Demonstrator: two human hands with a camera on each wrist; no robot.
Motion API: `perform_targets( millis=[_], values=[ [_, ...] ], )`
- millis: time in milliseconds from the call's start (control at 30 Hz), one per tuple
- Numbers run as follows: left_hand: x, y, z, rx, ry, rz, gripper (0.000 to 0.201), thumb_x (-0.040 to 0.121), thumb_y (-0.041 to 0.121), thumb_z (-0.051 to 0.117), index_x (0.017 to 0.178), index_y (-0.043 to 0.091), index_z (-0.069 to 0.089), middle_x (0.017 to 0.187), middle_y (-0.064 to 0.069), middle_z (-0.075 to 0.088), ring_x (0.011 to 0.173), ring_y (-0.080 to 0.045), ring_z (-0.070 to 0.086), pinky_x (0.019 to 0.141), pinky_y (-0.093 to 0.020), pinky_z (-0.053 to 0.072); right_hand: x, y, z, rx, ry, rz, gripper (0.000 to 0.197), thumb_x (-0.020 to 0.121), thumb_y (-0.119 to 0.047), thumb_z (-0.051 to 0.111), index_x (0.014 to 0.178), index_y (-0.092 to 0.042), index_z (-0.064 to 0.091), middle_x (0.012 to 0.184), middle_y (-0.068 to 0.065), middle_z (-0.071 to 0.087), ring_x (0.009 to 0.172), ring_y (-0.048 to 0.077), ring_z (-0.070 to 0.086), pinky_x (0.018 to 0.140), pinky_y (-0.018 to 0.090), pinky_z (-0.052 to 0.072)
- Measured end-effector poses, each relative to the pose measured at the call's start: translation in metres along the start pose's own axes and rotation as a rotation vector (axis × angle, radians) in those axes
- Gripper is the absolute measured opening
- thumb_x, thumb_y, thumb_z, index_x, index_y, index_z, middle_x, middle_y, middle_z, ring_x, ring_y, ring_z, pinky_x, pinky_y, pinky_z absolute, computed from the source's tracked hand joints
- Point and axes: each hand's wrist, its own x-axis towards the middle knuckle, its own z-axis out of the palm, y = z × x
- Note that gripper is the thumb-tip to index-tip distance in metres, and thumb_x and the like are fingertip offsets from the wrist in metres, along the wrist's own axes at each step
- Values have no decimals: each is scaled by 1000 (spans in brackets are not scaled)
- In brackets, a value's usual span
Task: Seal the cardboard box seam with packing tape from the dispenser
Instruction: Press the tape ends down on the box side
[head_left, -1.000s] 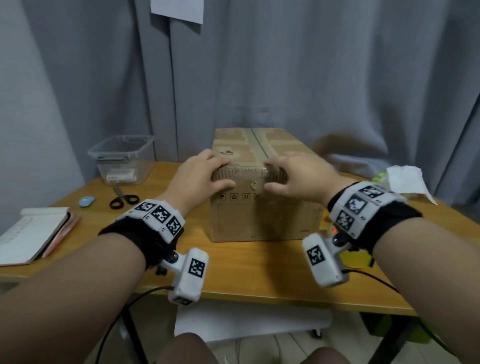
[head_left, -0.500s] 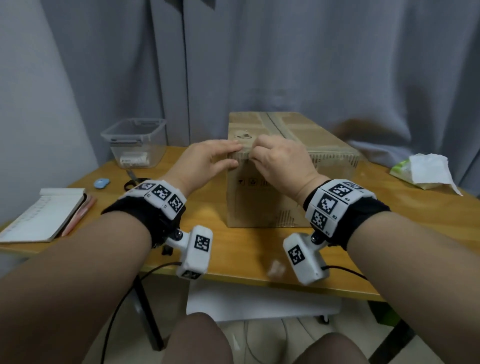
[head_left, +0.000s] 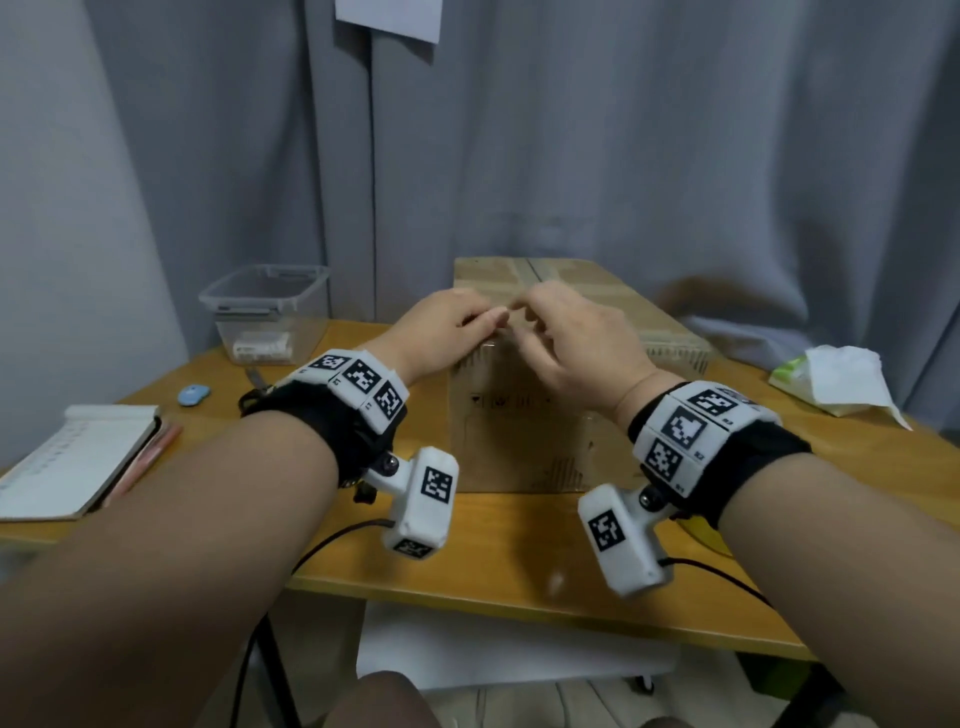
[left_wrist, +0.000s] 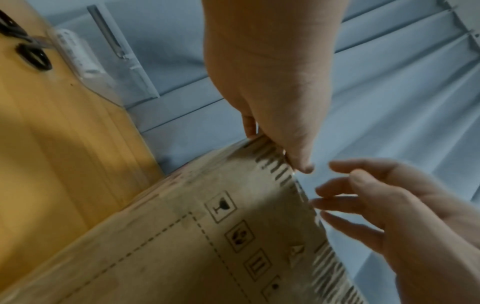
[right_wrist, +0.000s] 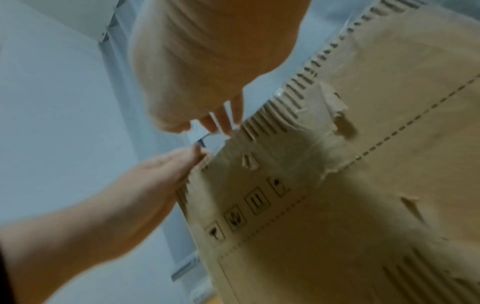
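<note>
A brown cardboard box (head_left: 519, 431) stands on the wooden table (head_left: 519, 597), one end facing me. A taped seam (head_left: 524, 270) runs along its top. My left hand (head_left: 467, 325) rests on the near top edge, fingers flat on the top and thumb (left_wrist: 298, 162) at the rim. My right hand (head_left: 566, 332) hovers just right of it over the same edge, its fingers (left_wrist: 345, 205) spread, loosely bent and holding nothing. Glossy tape (right_wrist: 298, 115) shows folded over the near edge. No tape dispenser is clearly in view.
A clear plastic bin (head_left: 267, 312) sits at the back left, black scissors (left_wrist: 33, 57) beside it. A blue object (head_left: 193, 395) and a notebook (head_left: 72, 457) lie left. Tissue on a green pack (head_left: 841, 379) lies right. A yellow item (head_left: 704, 535) peeks from under my right wrist.
Both hands held the near top edge, well apart. They have since closed in toward the middle, and the right hand has lifted off the box with its fingers loosened.
</note>
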Motion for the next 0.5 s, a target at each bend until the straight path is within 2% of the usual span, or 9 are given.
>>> perform_targets(
  millis=[67,133,167,233,300,367,433,500],
  values=[
    [-2,-4,1,4,5,45,31,97,30,48,99,7,69,94,-8,65,91,-21,57,81,-34,44,7,7,-2,-113,-117,118,38,99,-42,31,92,-18,59,89,1,61,88,26,58,73,34,37],
    [-6,-8,1,-17,22,42,31,95,33,50,98,9,69,92,-6,64,88,-19,58,79,-33,46,9,10,1,-162,-301,198,50,100,-47,22,97,-20,64,87,2,64,92,27,60,81,35,36],
    [-9,-10,2,-34,28,29,29,94,35,52,100,12,69,95,-4,65,90,-18,58,80,-32,47,8,11,3,-143,-345,233,52,100,-48,21,101,-21,65,86,2,64,93,27,61,80,35,35],
    [-13,-14,4,-86,39,11,25,92,35,56,106,19,68,105,1,66,99,-13,59,88,-29,47,6,12,5,-141,-356,252,52,100,-49,21,113,-24,64,96,4,68,97,27,61,81,35,37],
    [-15,-14,8,-142,52,11,24,90,33,60,109,23,67,112,4,65,107,-9,57,95,-26,45,4,12,3,-174,-387,240,52,99,-52,20,125,-26,58,115,5,67,110,25,58,97,38,36],
    [-16,-13,9,-144,60,19,25,89,33,61,111,23,67,114,5,64,108,-8,57,97,-26,44,5,13,2,-187,-435,249,56,98,-56,18,131,-26,52,127,3,62,120,22,53,109,41,25],
    [-15,-13,9,-129,57,18,26,88,33,61,112,22,66,115,5,64,109,-9,57,98,-29,45,5,14,3,-184,-457,261,59,97,-58,18,134,-26,50,132,1,59,125,19,50,114,42,18],
    [-15,-15,8,-113,39,22,29,88,32,62,115,22,65,118,4,63,110,-10,56,99,-31,44,5,14,5,-191,-452,264,59,97,-58,19,134,-25,49,132,1,59,125,19,50,115,43,16]
  ],
)
